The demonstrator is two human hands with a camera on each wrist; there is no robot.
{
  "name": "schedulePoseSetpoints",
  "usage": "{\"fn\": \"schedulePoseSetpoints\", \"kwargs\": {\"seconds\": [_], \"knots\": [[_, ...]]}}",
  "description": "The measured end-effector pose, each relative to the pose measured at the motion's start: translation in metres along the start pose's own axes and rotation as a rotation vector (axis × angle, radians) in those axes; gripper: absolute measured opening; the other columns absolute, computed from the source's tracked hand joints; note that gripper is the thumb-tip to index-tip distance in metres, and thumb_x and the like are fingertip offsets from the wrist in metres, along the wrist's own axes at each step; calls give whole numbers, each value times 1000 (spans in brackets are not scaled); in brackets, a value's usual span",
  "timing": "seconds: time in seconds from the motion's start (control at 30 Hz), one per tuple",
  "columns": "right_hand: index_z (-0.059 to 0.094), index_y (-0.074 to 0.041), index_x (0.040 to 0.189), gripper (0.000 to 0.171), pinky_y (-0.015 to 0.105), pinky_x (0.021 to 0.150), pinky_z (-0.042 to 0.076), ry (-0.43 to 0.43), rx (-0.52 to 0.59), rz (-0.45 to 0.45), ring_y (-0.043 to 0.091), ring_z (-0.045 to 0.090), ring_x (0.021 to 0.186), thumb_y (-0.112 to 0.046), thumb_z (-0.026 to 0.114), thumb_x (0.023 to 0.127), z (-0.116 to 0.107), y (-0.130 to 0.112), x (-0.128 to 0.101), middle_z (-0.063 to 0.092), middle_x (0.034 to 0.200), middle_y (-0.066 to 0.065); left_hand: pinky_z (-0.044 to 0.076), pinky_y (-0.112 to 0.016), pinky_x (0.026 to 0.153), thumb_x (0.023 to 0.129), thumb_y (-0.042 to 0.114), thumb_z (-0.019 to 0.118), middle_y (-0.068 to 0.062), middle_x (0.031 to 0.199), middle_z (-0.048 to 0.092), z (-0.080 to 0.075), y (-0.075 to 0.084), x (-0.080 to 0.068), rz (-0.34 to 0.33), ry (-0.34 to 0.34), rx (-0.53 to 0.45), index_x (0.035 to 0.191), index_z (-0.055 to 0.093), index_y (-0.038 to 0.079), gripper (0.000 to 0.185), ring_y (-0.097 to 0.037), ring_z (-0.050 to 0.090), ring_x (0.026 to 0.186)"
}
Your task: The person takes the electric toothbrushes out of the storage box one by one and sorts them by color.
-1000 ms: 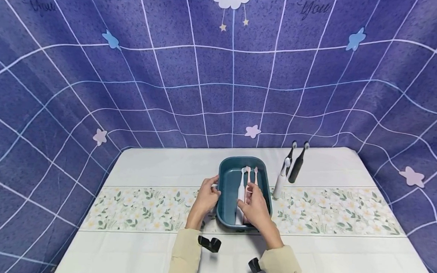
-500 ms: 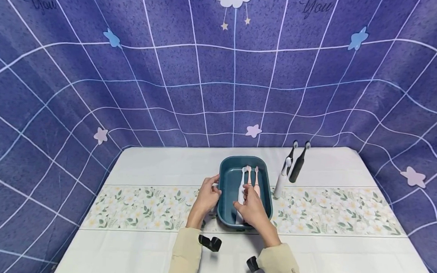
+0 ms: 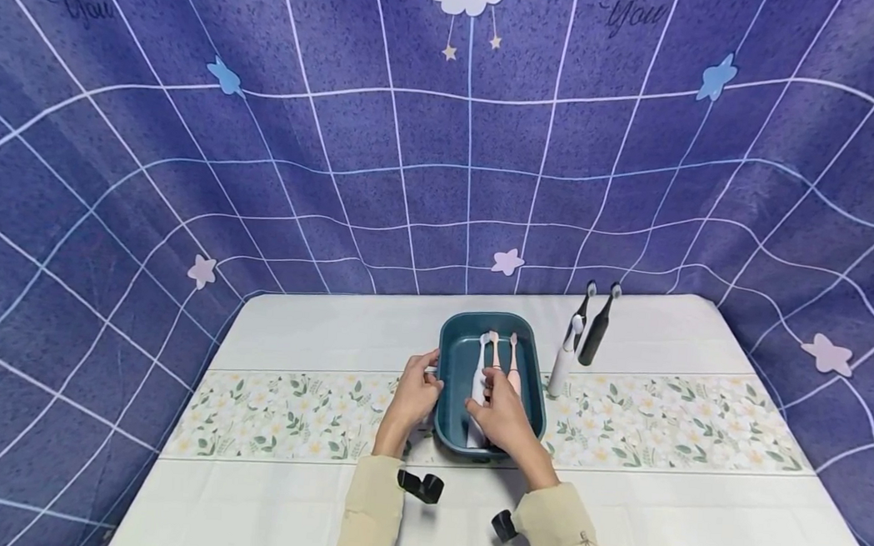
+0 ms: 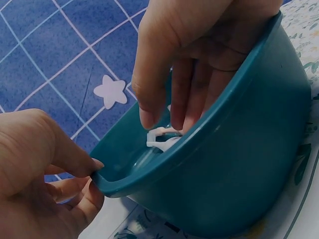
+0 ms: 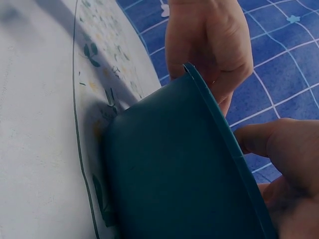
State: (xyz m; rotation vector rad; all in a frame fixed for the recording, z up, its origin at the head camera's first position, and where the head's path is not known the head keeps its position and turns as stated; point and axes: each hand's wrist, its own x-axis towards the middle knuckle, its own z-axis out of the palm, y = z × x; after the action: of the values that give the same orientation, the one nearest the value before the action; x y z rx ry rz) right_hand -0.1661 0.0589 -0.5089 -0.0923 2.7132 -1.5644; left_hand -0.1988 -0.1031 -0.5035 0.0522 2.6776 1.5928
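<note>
In the head view a teal basin (image 3: 460, 391) stands before me. My left hand (image 3: 412, 397) pinches its left rim; the left wrist view shows the thumb (image 4: 82, 157) above the rim and fingers below. Inside lie a white electric toothbrush (image 3: 477, 388), a pink one (image 3: 495, 353) beside it, and another pink one (image 3: 514, 378) further right. My right hand (image 3: 505, 412) reaches down into the basin over the white and middle brushes, covering part of them. From the left wrist, its thumb and fairly straight fingers (image 4: 182, 94) point down, spaced apart.
Right of the basin, a white electric toothbrush (image 3: 561, 368) stands upright, with two black ones (image 3: 594, 337) just behind it. A white cloth with a floral band covers the table (image 3: 279, 514). Purple-blue grid fabric (image 3: 383, 178) encloses the back and sides.
My right hand has shifted slightly left within the basin. The white brush and the middle pink one have slid a little left, apart from the right pink one. The left hand keeps its place.
</note>
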Motion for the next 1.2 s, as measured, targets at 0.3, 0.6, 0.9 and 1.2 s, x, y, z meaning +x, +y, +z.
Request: {"fn": "schedulePoseSetpoints", "kwargs": {"seconds": [0.3,0.6,0.9,1.2], "knots": [[45,1,134,54,46,89,49,-10,-10,45,33,59,112,-17,66,87,3,-4,4,58,125,23,38,-27,71,87,-7,53,-18,122,49,1,0,-1,2,16,-2,140,46,0,54,-15,47,79],[43,1,136,55,45,88,50,-61,-44,62,33,58,115,-18,65,89,6,-5,7,55,131,23,38,-25,70,88,-7,53,-22,124,48,2,-2,0,10,11,-15,140,45,-1,54,-15,48,79],[42,1,137,57,42,84,52,-113,-64,50,30,62,107,-15,67,88,6,-5,10,62,120,21,38,-25,70,88,-7,52,-21,124,49,1,-2,0,6,6,-5,141,45,0,54,-15,47,79],[43,4,135,58,34,69,51,-207,-126,34,19,63,82,-6,69,84,5,-7,11,67,103,17,38,-28,72,90,-4,52,-17,124,49,0,-1,-1,-1,2,8,141,45,2,52,-15,47,81]]}}
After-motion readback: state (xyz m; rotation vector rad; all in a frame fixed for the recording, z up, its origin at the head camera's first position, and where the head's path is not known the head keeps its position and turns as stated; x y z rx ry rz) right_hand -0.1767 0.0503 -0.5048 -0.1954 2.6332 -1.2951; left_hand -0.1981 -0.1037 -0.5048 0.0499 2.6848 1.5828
